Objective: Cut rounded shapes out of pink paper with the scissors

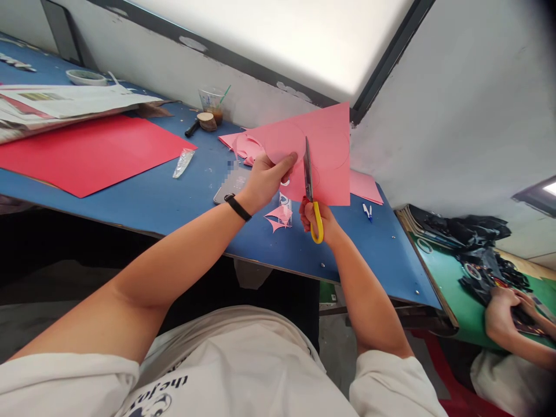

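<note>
Sheet (321,156) sat above the table (174,202) edge, between my hands — my left hand (263,179) on its left, scissors (310,191) in my right hand (319,223) below. Scraps (280,217) lay beneath; cup (212,104) behind, far left.

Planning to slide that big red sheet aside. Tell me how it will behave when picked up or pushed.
The red sheet lies flat and thin, so it is probably light and would sag if lifted by one edge. Its near edge overhangs the blue table, so a push would likely slide it off easily.
</note>
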The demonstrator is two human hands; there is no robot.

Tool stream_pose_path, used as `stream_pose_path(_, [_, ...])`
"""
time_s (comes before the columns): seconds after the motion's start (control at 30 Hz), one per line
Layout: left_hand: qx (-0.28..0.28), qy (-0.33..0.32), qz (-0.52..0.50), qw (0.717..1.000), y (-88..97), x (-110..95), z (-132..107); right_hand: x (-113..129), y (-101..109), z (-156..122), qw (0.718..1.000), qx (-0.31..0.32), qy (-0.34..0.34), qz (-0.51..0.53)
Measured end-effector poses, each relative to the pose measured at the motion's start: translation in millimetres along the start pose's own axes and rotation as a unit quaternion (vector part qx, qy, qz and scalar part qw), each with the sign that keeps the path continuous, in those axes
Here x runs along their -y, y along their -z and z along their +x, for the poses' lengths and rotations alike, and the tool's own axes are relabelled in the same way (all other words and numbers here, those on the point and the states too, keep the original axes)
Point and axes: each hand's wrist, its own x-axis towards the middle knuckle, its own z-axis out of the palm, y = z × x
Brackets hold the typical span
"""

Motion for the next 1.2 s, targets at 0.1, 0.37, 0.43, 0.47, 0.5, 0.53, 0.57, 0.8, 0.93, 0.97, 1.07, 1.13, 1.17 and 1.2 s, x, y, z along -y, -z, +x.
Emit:
stream_pose_path(0.1, [0.000,0.003,-0.003,1.000,-1.0,-1.2,-0.5,4.1,-0.8,-2.4,1.000,0.014,-0.004,0.005])
stream_pose_path(0.37, [-0.012,0.012,0.008,1.000,-1.1,-2.3,-0.3,3.2,-0.7,-1.4,1.000,0.009,-0.004,-0.005])
stream_pose_path(0.43, [-0.010,0.007,0.011,1.000,-0.7,-2.5,-0.3,3.2,-0.5,-1.5,1.000,0.011,0.000,-0.012])
stream_pose_path(0.47, [-0.009,0.007,0.014,1.000,-0.5,-2.7,-0.4,4.1,-0.4,-2.1,1.000,0.014,0.001,-0.015])
stream_pose_path(0.5, [-0.008,0.006,0.016,1.000,-0.4,-3.0,-0.5,5.4,-0.3,-3.1,1.000,0.016,0.002,-0.017])
stream_pose_path(0.53, [-0.007,0.006,0.019,1.000,-0.4,-3.4,-0.6,7.1,-0.2,-4.3,1.000,0.015,0.003,-0.018])
stream_pose_path(0.57, [-0.007,0.005,0.021,1.000,-0.3,-3.8,-0.7,8.7,-0.2,-5.5,1.000,0.014,0.003,-0.018])
stream_pose_path(0.8, [0.000,0.004,0.025,1.000,-1.1,-5.9,-1.2,8.3,-1.3,-5.3,1.000,0.007,-0.012,-0.002])
stream_pose_path(0.93, [0.006,0.003,0.025,1.000,-1.4,-7.1,-1.6,7.2,-3.7,-3.5,1.000,0.020,-0.013,0.011])
stream_pose_path(0.97, [0.006,0.003,0.024,1.000,-1.5,-7.3,-1.7,7.8,-4.1,-3.7,1.000,0.021,-0.013,0.015])
stream_pose_path(1.07, [0.007,0.012,0.019,1.000,-1.8,-7.3,-2.5,8.8,-4.0,-4.4,1.000,0.013,-0.015,0.024])
stream_pose_path(1.13, [0.009,0.022,0.015,1.000,-2.0,-6.8,-3.2,7.2,-3.1,-4.2,1.000,0.010,-0.019,0.023])
stream_pose_path(1.17, [0.011,0.027,0.015,0.999,-2.0,-6.5,-3.5,5.8,-2.6,-3.9,1.000,0.010,-0.019,0.019])
stream_pose_path(1.2, [0.011,0.031,0.013,0.999,-2.0,-6.2,-3.8,4.4,-2.1,-3.6,1.000,0.011,-0.018,0.014])
